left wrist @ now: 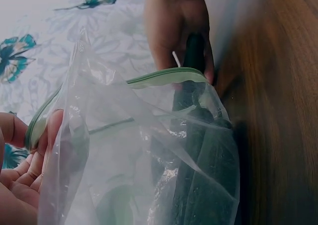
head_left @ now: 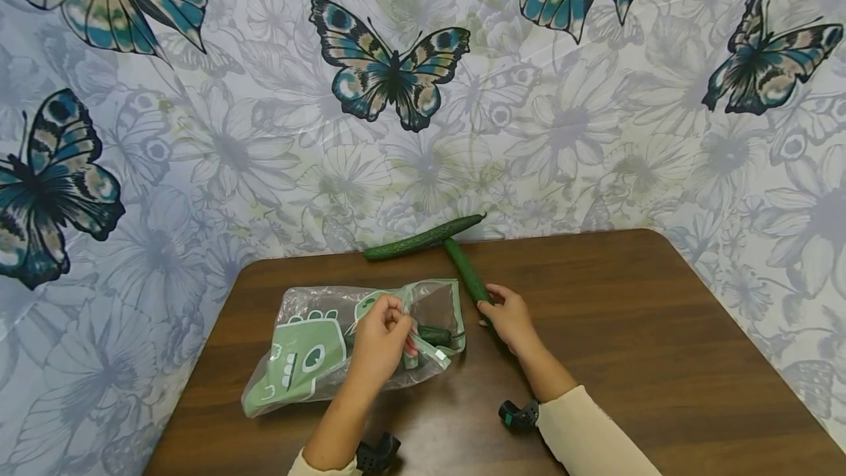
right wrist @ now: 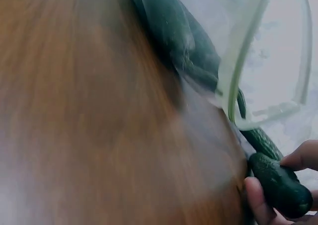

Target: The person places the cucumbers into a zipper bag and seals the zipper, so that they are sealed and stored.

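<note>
A clear zip bag (head_left: 311, 355) with green cartoon print lies on the table, its mouth toward the right. My left hand (head_left: 380, 340) pinches the upper edge of that mouth, and in the left wrist view the green rim (left wrist: 164, 77) stands lifted apart. Inside the bag shows a cucumber (head_left: 432, 335); the plastic blurs how many lie there. Just right of the opening my right hand (head_left: 512, 318) grips the near end of another cucumber (head_left: 465, 270), thumb and fingers around it in the right wrist view (right wrist: 280, 185). A further cucumber (head_left: 423, 237) lies behind, near the far table edge.
The brown wooden table (head_left: 628, 344) reaches wide to the right of my hands. Behind its far edge hangs a cloth (head_left: 562, 131) with flowers and butterflies. A black strap device (head_left: 518, 415) sits at my right wrist, another (head_left: 378, 452) at my left.
</note>
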Demonstrator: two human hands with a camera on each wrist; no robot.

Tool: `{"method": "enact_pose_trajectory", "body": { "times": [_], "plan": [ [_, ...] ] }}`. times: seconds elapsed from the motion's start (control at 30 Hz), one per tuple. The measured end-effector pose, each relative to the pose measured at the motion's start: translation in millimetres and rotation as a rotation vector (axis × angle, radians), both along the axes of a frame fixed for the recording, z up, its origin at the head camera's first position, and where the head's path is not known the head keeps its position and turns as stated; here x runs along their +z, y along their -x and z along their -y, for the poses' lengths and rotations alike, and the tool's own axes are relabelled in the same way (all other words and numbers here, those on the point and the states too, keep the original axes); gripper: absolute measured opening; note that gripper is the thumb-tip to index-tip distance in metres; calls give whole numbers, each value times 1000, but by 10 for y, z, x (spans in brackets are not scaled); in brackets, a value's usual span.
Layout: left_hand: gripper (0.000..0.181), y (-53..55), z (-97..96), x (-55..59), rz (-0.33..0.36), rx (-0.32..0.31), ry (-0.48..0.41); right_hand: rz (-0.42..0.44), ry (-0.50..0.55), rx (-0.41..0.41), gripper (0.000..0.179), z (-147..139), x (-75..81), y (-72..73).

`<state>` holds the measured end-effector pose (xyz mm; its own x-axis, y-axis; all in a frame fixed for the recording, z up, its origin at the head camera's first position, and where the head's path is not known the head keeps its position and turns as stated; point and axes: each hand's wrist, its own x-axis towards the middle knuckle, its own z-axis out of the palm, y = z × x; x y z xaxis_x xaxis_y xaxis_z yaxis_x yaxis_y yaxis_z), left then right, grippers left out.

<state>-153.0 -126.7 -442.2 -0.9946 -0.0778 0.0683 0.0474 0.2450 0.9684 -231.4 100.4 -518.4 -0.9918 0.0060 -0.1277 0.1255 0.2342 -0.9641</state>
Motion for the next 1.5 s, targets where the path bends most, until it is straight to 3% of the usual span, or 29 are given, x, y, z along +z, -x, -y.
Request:
{"method": "enact_pose_trajectory", "body": {
  "times": [0.1,0.43,0.73,0.93,1.2,1.5],
  "plan": [
    [11,5,0,-16,7,-2,3,15,49,9,53,-105,-12,-35],
    [13,-11,7,0,-9,-17,3,41,6,67,52,-467,15,-184],
    [9,-7,12,-17,-1,-56,32,16,-86,121,57,-755,9,-288],
    [9,-5,-8,-34,15,-100,25,4,-48,129,55,-931,20,-354],
    [11,-11,-27,-54,32,-113,16,29,22,163,58,-1221,39,-548],
    [11,-13,-31,-53,37,-133,51,-33,43,249,55,-1490,123,-753]
  ]
}}
